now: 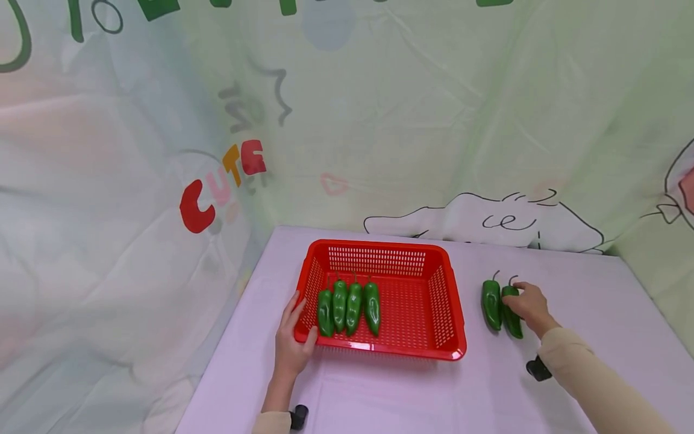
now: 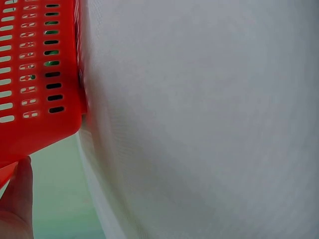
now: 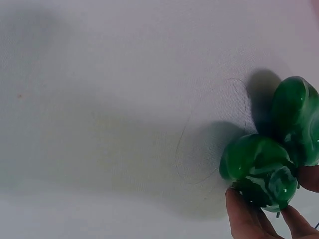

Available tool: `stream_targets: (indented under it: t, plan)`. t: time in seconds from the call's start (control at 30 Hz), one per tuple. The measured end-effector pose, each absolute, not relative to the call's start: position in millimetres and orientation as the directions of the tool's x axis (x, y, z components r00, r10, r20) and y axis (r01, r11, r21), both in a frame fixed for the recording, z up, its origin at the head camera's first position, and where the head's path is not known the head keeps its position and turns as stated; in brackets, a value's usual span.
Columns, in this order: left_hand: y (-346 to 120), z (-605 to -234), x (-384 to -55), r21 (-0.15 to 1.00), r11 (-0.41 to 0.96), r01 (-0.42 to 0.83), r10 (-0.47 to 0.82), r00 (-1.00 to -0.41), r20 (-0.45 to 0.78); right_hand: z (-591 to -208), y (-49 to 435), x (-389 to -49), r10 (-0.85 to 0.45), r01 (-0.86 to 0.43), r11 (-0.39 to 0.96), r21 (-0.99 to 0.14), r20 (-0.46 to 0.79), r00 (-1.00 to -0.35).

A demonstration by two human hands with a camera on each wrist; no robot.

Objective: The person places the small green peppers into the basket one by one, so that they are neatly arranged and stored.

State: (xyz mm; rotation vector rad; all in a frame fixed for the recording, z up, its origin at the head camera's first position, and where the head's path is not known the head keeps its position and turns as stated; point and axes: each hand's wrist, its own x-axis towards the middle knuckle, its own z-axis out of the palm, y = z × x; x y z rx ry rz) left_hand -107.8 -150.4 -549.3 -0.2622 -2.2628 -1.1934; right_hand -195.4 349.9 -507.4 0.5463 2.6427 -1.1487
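Observation:
My left hand point(image 1: 291, 346) holds the red plastic basket point(image 1: 390, 348) at its near left corner, fingers along the left rim and thumb at the front rim. In the left wrist view a fingertip meets the rim below the slotted side wall point(image 2: 40, 127). Several green chili peppers point(image 1: 354, 307) lie side by side in the basket's left half, stems pointing away. Over to the right, my right hand point(image 1: 531, 308) grips a green chili pepper point(image 3: 254, 164) between thumb and fingers near its stem end. Another green chili pepper point(image 1: 491, 306) lies just left of it on the table.
A pale cloth point(image 1: 390, 398) covers the table. Printed fabric walls point(image 1: 379, 150) stand at its back and sides. A small black wrist camera point(image 1: 538, 368) shows by the right sleeve, and another point(image 1: 299, 416) by the left one.

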Motion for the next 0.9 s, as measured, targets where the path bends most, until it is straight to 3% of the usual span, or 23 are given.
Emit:
stream_targets:
  t: [0.2, 0.5, 0.9]
  plan:
    - [-149.9, -549.5, -107.0, 0.704, 0.581, 0.408, -0.089, -0.828, 0.554, -510.7, 349.8, -195.9, 0.225, 0.362, 0.684, -0.634, -0.288, -0.931]
    - [-150.6, -550.2, -107.6, 0.692, 0.584, 0.424, -0.083, -0.817, 0.571, -508.7, 350.3, -194.1, 0.225, 0.382, 0.657, -0.650, -0.314, -0.922]
    - [-151.3, -547.2, -105.9, 0.701, 0.574, 0.424, -0.080, -0.823, 0.563, -469.6, 340.9, -196.3, 0.102, 0.360, 0.564, -0.743, -0.371, -0.923]
